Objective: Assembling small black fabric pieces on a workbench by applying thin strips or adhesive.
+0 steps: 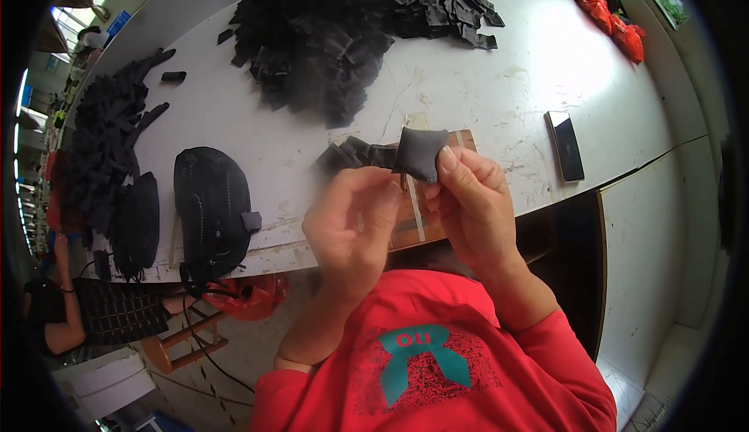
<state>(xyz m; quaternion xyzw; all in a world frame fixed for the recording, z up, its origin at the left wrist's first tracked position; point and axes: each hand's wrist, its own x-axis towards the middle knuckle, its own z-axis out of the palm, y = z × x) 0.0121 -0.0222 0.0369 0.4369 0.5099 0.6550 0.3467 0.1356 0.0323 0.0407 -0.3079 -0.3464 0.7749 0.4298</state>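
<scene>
Between my hands, over the table's near edge, is a small square black fabric piece (422, 152). My right hand (474, 196) pinches its right side between thumb and fingers. At its lower left corner is my left hand (353, 225), fingers bent together and somewhat blurred; whether it grips the piece's edge or something small there is hard to make out. Behind the hands lie several more black fabric pieces (353, 154). Beneath them a brown wooden board (464, 140) rests on the white table (499, 97).
A big heap of black fabric pieces (312, 34) covers the far middle. On the left are a black pouch (212, 206) and a pile of black strips (105, 136). A phone (565, 146) lies at right; red plastic bags (608, 23) sit far right. Another person's arm (69, 292) shows at far left.
</scene>
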